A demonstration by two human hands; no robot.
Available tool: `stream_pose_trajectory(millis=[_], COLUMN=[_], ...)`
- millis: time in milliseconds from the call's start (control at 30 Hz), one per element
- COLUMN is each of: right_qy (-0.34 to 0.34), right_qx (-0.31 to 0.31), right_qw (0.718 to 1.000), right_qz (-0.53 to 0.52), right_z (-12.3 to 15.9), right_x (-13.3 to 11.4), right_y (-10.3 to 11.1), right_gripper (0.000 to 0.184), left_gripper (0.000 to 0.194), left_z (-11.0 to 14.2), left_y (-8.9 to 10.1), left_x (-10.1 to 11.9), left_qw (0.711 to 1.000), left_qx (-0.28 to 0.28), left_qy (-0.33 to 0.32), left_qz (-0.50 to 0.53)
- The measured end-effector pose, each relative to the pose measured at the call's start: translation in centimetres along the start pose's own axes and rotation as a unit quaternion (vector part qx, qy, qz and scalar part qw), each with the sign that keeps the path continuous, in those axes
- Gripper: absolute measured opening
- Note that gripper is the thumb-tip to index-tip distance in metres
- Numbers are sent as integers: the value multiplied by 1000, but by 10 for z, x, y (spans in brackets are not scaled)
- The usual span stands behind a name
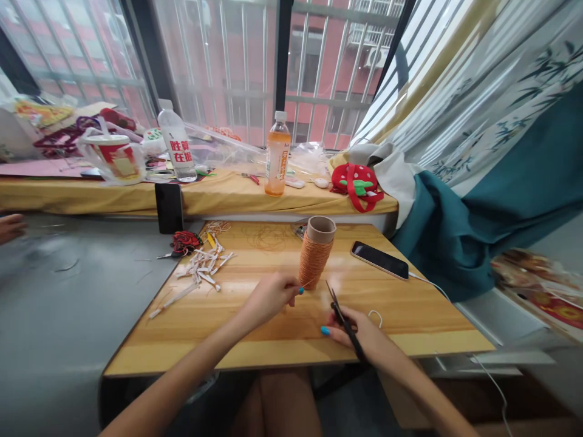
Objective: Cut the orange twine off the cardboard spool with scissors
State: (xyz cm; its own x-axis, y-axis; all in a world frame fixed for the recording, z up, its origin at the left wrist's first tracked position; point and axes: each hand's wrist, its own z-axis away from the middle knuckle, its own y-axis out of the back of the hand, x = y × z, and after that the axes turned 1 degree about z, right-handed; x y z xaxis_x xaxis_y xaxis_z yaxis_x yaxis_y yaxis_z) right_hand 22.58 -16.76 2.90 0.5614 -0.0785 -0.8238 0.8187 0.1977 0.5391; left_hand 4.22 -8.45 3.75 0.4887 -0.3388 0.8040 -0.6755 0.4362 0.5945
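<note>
Head view: two bare hands meet over the middle of the counter (pixel 228 346), near side of an orange thread spool.
Spool (pixel 314 261): upright on the counter, its hollow tube mouth facing up, near the hands; standing so, it probably lets thread come off freely and leaves both hands for finer work.
Left hand (pixel 273 295): thumb and fingertips pinched together at the spool's lower near-left side, apparently on a fine strand of thread (pixel 310 283); the pinch likely keeps the strand taut and easy to find.
Right hand (pixel 359 334): fingers curled around the black handles of scissors (pixel 334 298), thumb toward the left; whether fingers pass through the loops cannot be told.
Scissors: blades slightly parted, tips pointing far and a little left, beside the spool but apart from the strand, perhaps to keep the edges clear of the pinching fingers.
White strips (pixel 204 267): loosely heaped at the far left, out of the hands' way.
Phone (pixel 380 260): flat at the far right, cable attached, beyond the right hand.
Left arm: reaches from the near left, far and rightward, wrist low.
Right arm: slants from the near right, far and leftward, palm turned inward.
</note>
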Motion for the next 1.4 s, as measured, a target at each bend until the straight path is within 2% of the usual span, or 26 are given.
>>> stream_pose_trajectory(millis=[67, 167, 267, 433, 800, 1000, 1133, 1400], right_qy=[-21, -52, -90, -131, -104, -99, -87, -70], right_qx=[-83, -185, -227, -232, -231, -219, -231, -233], right_qw=[996, 981, 969, 960, 960, 960, 955, 952], right_qz=[28, 3, -45, -85, -118, -147, -162, -187], right_z=[5, 10, 9, -3, -10, -13, -14, -16], right_x=[1, -6, -18, -26, -33, -37, -42, -43], right_y=[15, 27, 27, 16, 2, -6, -8, -14], right_gripper=[44, 49, 52, 55, 56, 54, 53, 51], left_gripper=[24, 24, 25, 26, 24, 25, 25, 27], left_z=[7, 17, 28, 42, 69, 82, 90, 105], left_y=[6, 14, 20, 31, 50, 62, 69, 78], left_x=[3, 8, 13, 15, 16, 26, 31, 19], left_qw=[1000, 1000, 999, 998, 996, 993, 990, 991], left_qx=[0, 9, 8, -5, 4, -10, -14, 2], left_qy=[-2, -4, 10, 20, 45, 38, 31, 0], left_qz=[-11, -29, -36, -55, -71, -115, -136, -132])
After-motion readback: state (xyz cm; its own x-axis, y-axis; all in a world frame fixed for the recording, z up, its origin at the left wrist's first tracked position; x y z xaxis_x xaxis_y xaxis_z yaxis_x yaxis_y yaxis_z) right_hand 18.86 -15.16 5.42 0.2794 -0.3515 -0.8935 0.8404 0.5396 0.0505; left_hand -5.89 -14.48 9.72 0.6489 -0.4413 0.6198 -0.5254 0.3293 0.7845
